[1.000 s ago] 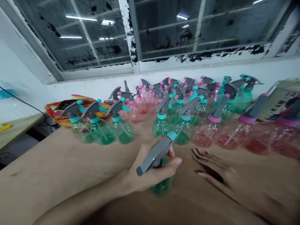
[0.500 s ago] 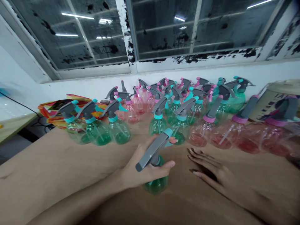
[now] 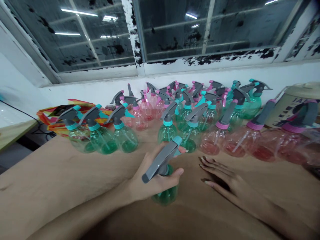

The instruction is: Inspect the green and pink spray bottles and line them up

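A green spray bottle [image 3: 168,195] with a grey and teal trigger head stands upright on the wooden table in front of me. My left hand [image 3: 152,176] is wrapped around its neck just below the head, thumb on the near side. The far fingers are partly hidden behind the grey sprayer. To the right, my right hand [image 3: 225,178] lies on the table with its fingers stretched out, holding nothing. Just beyond its fingertips stands a pink spray bottle [image 3: 210,145]. Beyond the held bottle are two more green spray bottles [image 3: 190,141].
Three green spray bottles [image 3: 103,141] stand in a row at left, before a colourful bag [image 3: 60,120]. Several pink and green bottles [image 3: 140,120] crowd the back by the wall. A beige printed container [image 3: 295,100] is at right. A window [image 3: 175,30] rises behind.
Very little differs. The view has shifted slightly, and the left hand keeps its hold on the green spray bottle; the right hand stays flat on the table.
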### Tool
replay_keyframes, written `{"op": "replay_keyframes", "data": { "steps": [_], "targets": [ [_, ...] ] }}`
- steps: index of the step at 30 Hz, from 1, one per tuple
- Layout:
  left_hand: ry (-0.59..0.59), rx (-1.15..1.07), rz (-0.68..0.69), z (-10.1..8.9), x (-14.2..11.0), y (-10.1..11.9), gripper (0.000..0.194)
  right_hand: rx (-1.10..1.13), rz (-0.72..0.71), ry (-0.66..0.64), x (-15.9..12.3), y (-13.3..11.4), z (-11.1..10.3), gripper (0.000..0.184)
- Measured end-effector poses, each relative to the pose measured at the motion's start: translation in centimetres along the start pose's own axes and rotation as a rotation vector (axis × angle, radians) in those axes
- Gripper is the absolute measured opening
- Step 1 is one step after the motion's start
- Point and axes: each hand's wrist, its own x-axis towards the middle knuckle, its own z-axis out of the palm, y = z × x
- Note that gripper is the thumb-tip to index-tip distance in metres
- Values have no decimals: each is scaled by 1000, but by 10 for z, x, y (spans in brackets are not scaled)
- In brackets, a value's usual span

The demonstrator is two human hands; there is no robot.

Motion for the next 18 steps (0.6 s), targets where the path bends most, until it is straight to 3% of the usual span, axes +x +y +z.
{"op": "replay_keyframes", "data": {
  "steps": [5,9,18],
  "targets": [
    [75,148,25,1,-2,5,28,13,7,14,0,0,0,53],
    [121,123,-35,2,-3,12,22,22,4,22,0,1,1,53],
    [77,60,-55,-1,-2,12,39,-1,5,15,0,0,2,51]
  ]
}}
